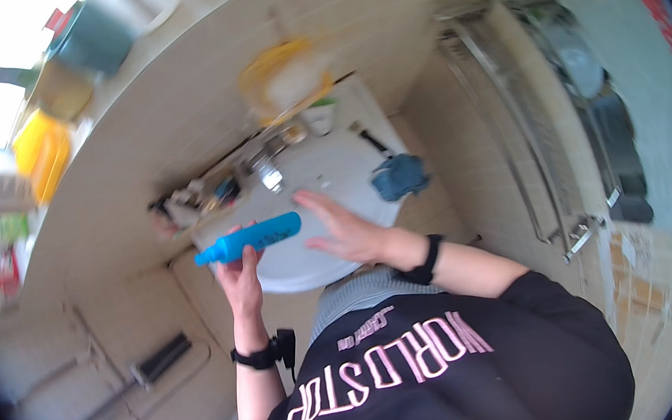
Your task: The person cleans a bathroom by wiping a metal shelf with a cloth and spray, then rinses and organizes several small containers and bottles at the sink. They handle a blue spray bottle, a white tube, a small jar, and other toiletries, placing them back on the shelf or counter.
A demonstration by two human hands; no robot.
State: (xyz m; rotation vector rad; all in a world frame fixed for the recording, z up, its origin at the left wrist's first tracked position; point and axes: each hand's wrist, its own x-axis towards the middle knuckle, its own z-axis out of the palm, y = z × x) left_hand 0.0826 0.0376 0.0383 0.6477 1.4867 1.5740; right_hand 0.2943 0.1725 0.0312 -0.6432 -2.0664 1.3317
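A blue plastic bottle (262,234) with a narrow nozzle-like top lies sideways in my left hand (241,275), which grips it near the neck, the top pointing left. My right hand (345,228) is held apart from the bottle, just right of its base, fingers spread and holding nothing. Both hands are over a white washbasin (300,273). A metal faucet (270,174) stands at the basin's back. To the right, a blue-grey cloth (399,176) lies on the basin's edge, beside a brush with a black handle (375,142).
A white cup (320,119) and small items line the basin's back ledge. Above hangs a yellow-rimmed item (286,81), blurred. Several bottles, one a yellow jug (43,154), stand on the windowsill at left. Metal towel rails (506,134) are on the right wall.
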